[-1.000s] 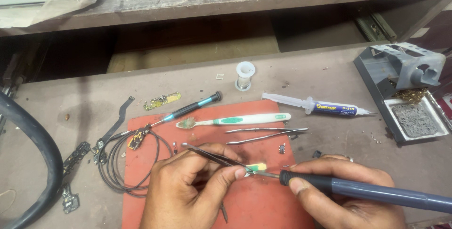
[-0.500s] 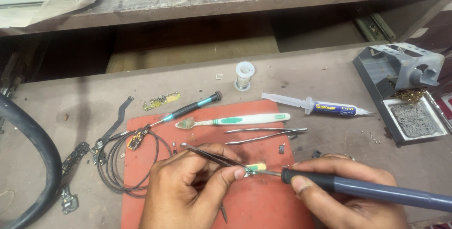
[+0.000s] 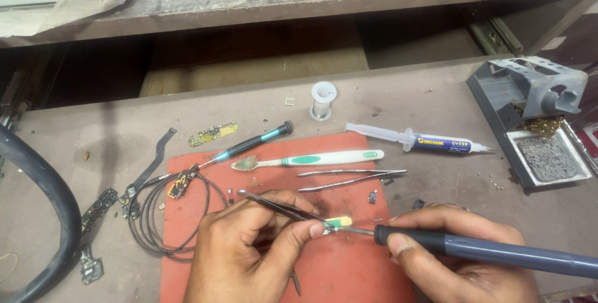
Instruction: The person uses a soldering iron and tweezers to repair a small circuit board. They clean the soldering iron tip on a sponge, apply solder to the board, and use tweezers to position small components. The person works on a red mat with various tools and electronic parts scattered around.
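Observation:
My left hand (image 3: 252, 253) grips dark tweezers (image 3: 274, 206) whose tips pinch a small green and yellow circuit piece (image 3: 339, 222) above the red work mat (image 3: 349, 272). My right hand (image 3: 461, 259) holds a soldering iron with a dark blue-grey handle (image 3: 492, 252). Its metal tip (image 3: 358, 231) touches the small piece from the right.
On the mat lie a white and green toothbrush (image 3: 311, 160), silver tweezers (image 3: 352, 177), a teal screwdriver (image 3: 249, 144) and thin black cables (image 3: 152, 216). Farther back are a solder spool (image 3: 322, 99) and a syringe (image 3: 417, 141). A grey iron stand with sponge (image 3: 536, 122) sits right; a thick black hose (image 3: 43, 197) curves left.
Almost nothing differs. Both hands keep their grip, and the soldering iron's tip stays at the small piece, with only a tiny shift of the right hand.

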